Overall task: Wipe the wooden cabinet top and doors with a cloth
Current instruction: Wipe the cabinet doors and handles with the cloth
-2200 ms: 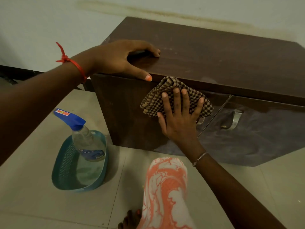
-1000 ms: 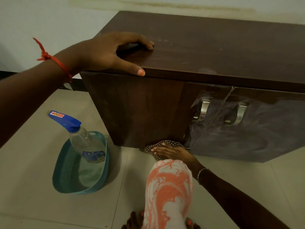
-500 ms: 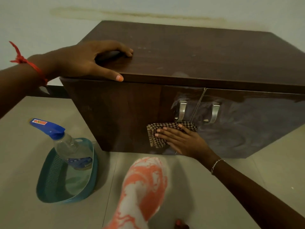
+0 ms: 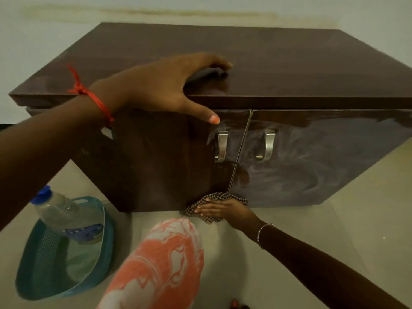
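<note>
Pressing the checked cloth (image 4: 217, 202) against the bottom edge of the cabinet (image 4: 267, 63), lower centre of the frame: right hand (image 4: 223, 209), flat on the cloth, fingers (image 4: 206, 208) extended and held together, pointing left. Half a second ago the same hand and cloth sat higher on the doors, just under the handles; both have since dropped to where the doors meet the floor (image 4: 312, 241), under the seam between left door (image 4: 167, 163) and right door (image 4: 312, 163).

Left hand (image 4: 165, 85): has shifted right along the cabinet top since the earlier frame, now near the middle of the front edge. Palm down, fingers curled onto the top, thumb hanging over the front edge above the left handle (image 4: 221, 147); grips nothing. Red thread (image 4: 89, 94) tied at the wrist; forearm runs in from the left edge of the frame.

Right wrist: thin bracelet (image 4: 263, 233); arm enters from the lower right corner.

Right door: cloudy swirl marks across the surface. Right handle (image 4: 268, 144): metal, upright, just beside the seam.

Lower left of the frame: teal basket (image 4: 33, 275) on the floor, spray bottle (image 4: 62, 217) with blue cap leaning inside.

Bottom centre: knee (image 4: 160, 264) in orange-and-white patterned fabric.
</note>
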